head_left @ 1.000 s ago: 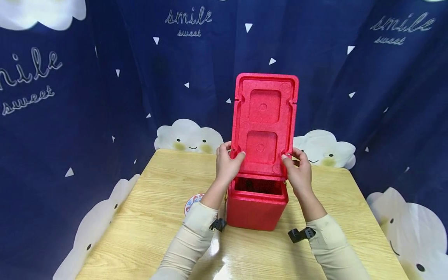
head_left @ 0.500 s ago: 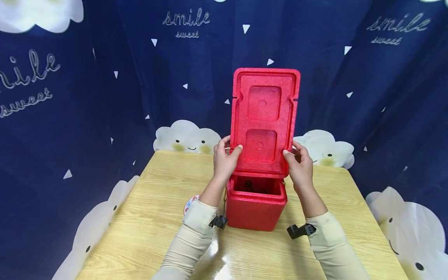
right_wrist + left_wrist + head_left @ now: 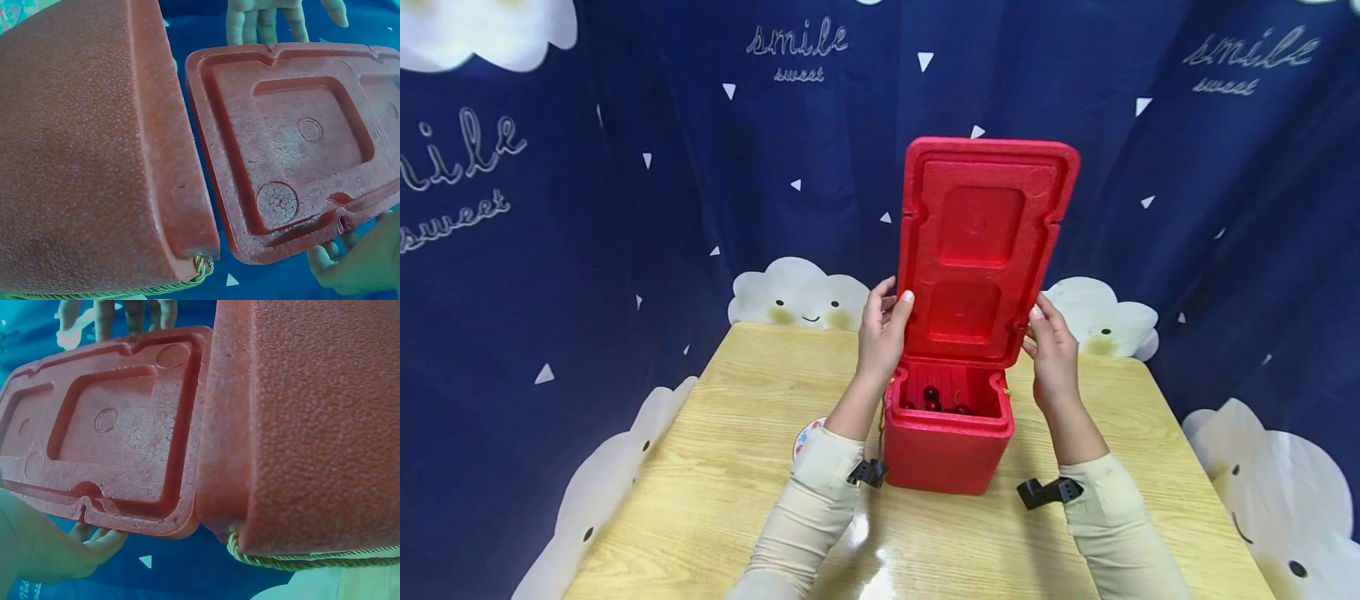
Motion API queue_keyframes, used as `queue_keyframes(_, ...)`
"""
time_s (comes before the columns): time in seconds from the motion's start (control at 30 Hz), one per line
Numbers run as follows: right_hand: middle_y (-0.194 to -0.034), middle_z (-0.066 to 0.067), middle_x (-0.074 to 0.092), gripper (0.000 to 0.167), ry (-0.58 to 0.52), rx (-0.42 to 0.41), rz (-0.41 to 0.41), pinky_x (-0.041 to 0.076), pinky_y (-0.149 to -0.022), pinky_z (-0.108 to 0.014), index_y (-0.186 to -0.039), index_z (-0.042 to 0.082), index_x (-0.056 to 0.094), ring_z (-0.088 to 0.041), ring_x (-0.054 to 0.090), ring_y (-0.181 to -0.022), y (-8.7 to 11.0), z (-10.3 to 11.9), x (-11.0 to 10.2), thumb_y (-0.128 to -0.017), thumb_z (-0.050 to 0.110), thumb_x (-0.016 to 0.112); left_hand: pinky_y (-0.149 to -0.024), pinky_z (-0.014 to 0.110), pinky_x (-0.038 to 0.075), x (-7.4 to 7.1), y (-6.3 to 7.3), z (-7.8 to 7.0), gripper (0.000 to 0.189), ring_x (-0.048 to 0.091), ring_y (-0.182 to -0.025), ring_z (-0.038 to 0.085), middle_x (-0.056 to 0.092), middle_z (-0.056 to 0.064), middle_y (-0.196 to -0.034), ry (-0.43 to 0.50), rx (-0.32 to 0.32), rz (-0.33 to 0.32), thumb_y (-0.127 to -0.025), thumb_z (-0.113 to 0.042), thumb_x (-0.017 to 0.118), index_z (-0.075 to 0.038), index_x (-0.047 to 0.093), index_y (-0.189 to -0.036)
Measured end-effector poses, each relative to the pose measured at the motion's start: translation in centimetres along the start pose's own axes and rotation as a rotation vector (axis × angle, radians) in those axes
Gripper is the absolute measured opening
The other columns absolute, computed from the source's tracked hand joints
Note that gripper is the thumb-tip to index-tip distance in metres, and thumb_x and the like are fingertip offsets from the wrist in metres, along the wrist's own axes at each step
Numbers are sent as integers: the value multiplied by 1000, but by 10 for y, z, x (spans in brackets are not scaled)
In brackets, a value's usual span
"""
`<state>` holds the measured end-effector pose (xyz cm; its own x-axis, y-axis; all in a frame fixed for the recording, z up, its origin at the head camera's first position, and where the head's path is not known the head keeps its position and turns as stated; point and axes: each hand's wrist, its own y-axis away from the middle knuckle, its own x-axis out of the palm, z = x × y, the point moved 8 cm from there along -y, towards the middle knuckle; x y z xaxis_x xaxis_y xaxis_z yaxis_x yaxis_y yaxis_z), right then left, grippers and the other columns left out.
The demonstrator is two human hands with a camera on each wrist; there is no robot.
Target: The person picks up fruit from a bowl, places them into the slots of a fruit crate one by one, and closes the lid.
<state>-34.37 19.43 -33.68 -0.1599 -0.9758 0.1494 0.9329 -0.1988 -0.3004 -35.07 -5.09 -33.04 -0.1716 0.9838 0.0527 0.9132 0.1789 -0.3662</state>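
A red foam box stands on the table with its top uncovered. Inside it lie several small dark, round, shiny fruits, at least one with what looks like a thin stem. Above the box's far rim, its red lid is held nearly upright, the recessed underside facing me. My left hand grips the lid's left edge, thumb in front and fingers behind. On the opposite edge, my right hand holds it with thumb and fingers. A gold cord hangs from the box's side.
To the left of the box, a plate with a coloured pattern is partly covered by my left forearm. The wooden table extends around the box. A dark blue curtain with white clouds closes off the back and sides.
The lid has risen a little and turned, its top leaning to the right. More of the box's opening shows, and the dark fruits inside are now visible. Both hands moved with the lid.
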Motion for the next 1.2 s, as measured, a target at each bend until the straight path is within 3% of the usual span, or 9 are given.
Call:
queue_keyframes(0.23,-120,-5,55,43,-81,6,17,39,-92,-43,-132,5,50,-24,50,-110,1,3,0,-96,30,49,-93,39,38,-4,0,7,40,49,-109,24,54,13,-116,99,-28,-12,-97,-29,46,-8,48,-131)
queue_keyframes(0.33,-119,-6,55,41,-125,12,29,40,-92,-43,-128,3,49,-26,51,-110,1,3,1,-96,29,49,-95,38,36,-7,0,5,37,49,-111,23,55,12,-116,127,-9,-39,-96,-24,48,-6,51,-128)
queue_keyframes(0.5,-123,-9,52,46,-126,-2,48,37,-97,-42,-135,5,42,-25,50,-112,2,1,1,-98,32,45,-92,34,38,-10,0,1,34,50,-106,20,57,8,-116,128,20,-65,-96,-23,47,-5,56,-123)
queue_keyframes(0.67,-119,-6,57,44,-171,-6,86,43,-91,-34,-133,4,46,-25,51,-112,-1,0,0,-98,32,44,-91,41,40,-14,-2,5,34,51,-103,25,56,10,-114,201,11,-71,-97,-22,43,0,57,-119)
queue_keyframes(0.87,-111,-2,64,28,-248,-9,127,46,-84,-31,-117,12,60,-25,53,-110,-3,-1,-3,-97,29,48,-93,52,38,-13,-4,6,37,50,-109,32,54,19,-116,279,22,-23,-99,-20,39,5,51,-123)
queue_keyframes(1.03,-106,-2,65,22,-254,-6,119,47,-84,-32,-105,14,64,-24,52,-110,-3,-2,-3,-98,27,48,-96,54,34,-15,-4,11,44,48,-118,28,52,16,-127,228,14,-4,-99,-27,37,1,49,-130)
queue_keyframes(1.2,-100,-2,66,21,-289,-23,76,48,-81,-31,-93,13,67,-21,56,-102,-4,-1,-7,-98,21,48,-96,49,36,-17,-4,13,47,51,-117,24,57,16,-123,168,6,-3,-100,-32,33,0,53,-127)
